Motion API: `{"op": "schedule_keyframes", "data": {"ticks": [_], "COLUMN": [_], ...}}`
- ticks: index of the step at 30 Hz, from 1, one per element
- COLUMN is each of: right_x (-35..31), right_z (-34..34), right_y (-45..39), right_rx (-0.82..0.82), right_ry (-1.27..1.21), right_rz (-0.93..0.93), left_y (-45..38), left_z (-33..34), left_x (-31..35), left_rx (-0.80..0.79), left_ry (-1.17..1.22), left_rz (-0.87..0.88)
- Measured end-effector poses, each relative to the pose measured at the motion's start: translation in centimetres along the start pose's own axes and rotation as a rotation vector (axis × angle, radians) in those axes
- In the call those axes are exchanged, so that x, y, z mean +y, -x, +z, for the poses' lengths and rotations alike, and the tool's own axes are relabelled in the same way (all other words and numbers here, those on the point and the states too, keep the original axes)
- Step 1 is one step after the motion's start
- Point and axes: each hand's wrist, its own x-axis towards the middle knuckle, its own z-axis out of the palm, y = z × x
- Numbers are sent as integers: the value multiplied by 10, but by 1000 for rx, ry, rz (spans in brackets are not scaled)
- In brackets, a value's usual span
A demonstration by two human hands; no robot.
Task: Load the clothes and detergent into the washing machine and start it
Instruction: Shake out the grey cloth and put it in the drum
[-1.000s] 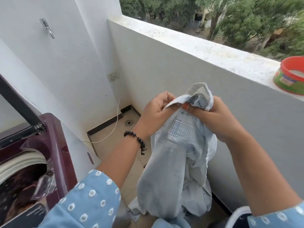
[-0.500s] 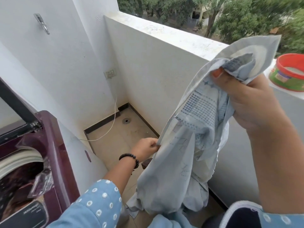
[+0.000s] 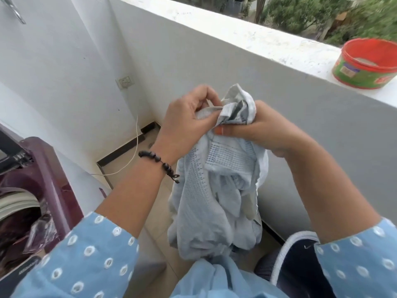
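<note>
A pale grey-blue garment (image 3: 214, 190) hangs in front of me over the balcony floor. My left hand (image 3: 187, 121) pinches its top edge and my right hand (image 3: 257, 130) grips the bunched top beside it, the two hands close together. The maroon top-loading washing machine (image 3: 45, 179) stands at the lower left with its lid up, and dark clothes lie in its drum. A red and green detergent tub (image 3: 365, 65) sits open on the balcony ledge at the upper right.
A white parapet wall (image 3: 236, 67) runs along the right. A wall socket (image 3: 125, 81) and a thin white cord (image 3: 133, 155) are in the far corner above the tiled floor with its drain. A dark basket with a white rim (image 3: 285, 254) sits at the lower right.
My right hand came down from beside the tub with the garment's top. My left hand rose from the garment's lower edge and joined it, so the cloth is bunched between both hands again.
</note>
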Motion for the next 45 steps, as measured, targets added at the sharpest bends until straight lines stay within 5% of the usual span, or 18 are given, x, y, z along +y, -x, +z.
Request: {"op": "schedule_keyframes", "data": {"ticks": [5,12,16,19,21,26,30,36,41,45], "right_x": [-20,-46,-45,-38,-32,-15,-14,-27,-44,-46], "right_z": [-10,-25,-43,-44,-32,10,9,-10,-22,-29], "right_y": [4,11,14,11,8,2,1,4,6,10], "right_rx": [77,313,466,505,430,-63,-14,114,313,332], "right_ry": [-15,-259,-351,-415,-399,-220,-192,-174,-361,-378], "right_rz": [-122,-324,-389,-362,-310,-100,-110,-197,-283,-310], "left_y": [22,76,78,53,30,-9,-4,36,72,85], "left_z": [6,15,-3,-19,-25,-23,-27,-13,1,-8], "left_x": [-19,-82,-94,-68,-36,25,27,-16,-82,-118], "left_rx": [-77,-222,-49,65,79,9,-147,-187,-241,-197], "left_ry": [221,42,99,57,39,-80,68,310,-78,-153], "left_rz": [-116,-452,-496,-360,-240,-4,6,-195,-459,-595]}}
